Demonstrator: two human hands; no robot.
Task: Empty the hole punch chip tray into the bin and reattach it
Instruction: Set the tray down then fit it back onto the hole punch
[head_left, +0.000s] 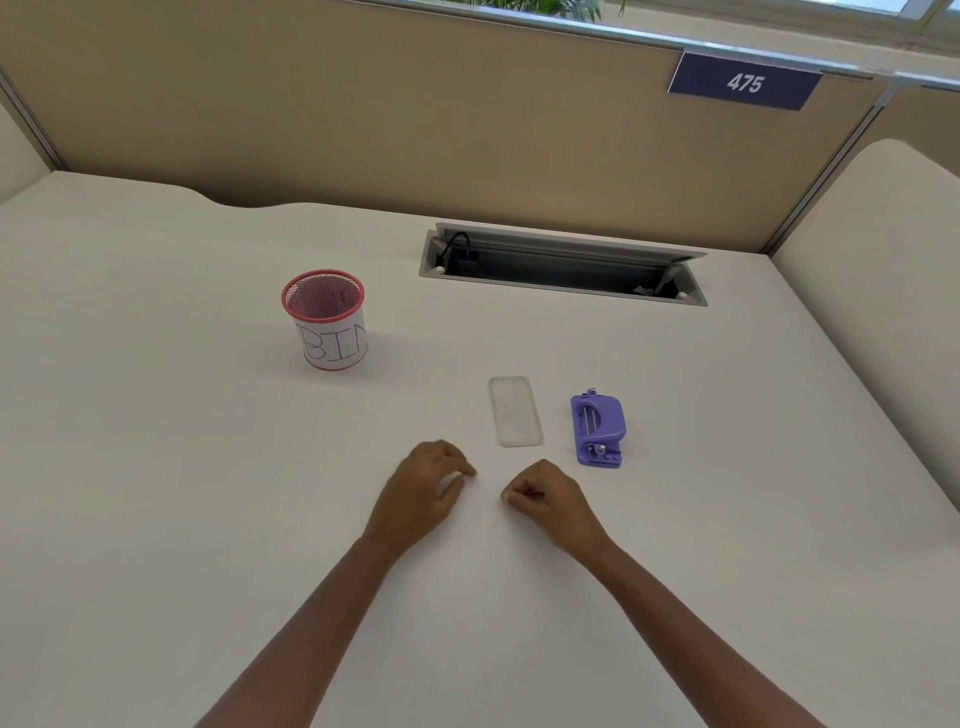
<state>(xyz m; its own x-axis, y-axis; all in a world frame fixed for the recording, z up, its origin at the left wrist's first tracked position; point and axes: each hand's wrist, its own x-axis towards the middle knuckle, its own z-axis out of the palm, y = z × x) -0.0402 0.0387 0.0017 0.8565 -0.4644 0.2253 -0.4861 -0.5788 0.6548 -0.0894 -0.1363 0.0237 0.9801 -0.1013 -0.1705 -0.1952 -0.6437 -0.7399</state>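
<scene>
Your left hand (423, 491) and right hand (550, 499) rest low on the desk (156, 467), forearms angled in toward each other, knuckles up. Both have their fingers loosely curled under, with nothing in either. The clear tray (515, 411) lies flat just beyond your hands, detached, with the purple punch (598, 428) lying just beside it on the right. The bin (326, 318) stands upright well off to the left, farther back.
</scene>
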